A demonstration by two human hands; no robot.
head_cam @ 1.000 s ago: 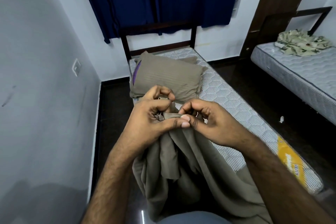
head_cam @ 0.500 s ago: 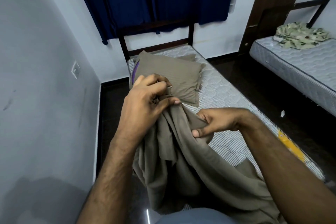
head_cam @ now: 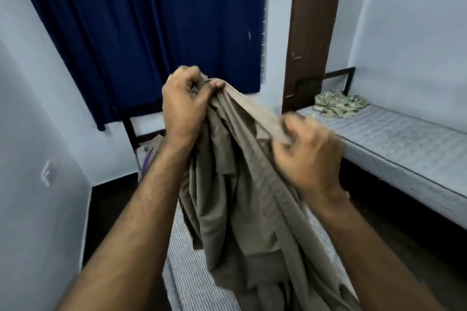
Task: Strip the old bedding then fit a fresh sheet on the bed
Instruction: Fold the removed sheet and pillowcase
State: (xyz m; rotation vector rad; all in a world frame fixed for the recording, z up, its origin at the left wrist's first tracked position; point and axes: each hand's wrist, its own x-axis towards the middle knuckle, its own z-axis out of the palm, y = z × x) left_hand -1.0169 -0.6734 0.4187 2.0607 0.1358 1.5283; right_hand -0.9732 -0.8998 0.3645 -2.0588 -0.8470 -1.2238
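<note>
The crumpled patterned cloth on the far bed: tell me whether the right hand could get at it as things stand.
Probably not. The right hand grips the brown sheet, and the patterned cloth lies on the far bed across a strip of dark floor.

Near bed [head_cam: 202,283]: bare striped mattress, dark headboard frame [head_cam: 131,131] below the blue curtain. Brown sheet [head_cam: 242,209] hangs over it, lower folds reaching the mattress. Second bed [head_cam: 404,149], right of the near bed, carries a crumpled patterned cloth [head_cam: 340,106].
</note>
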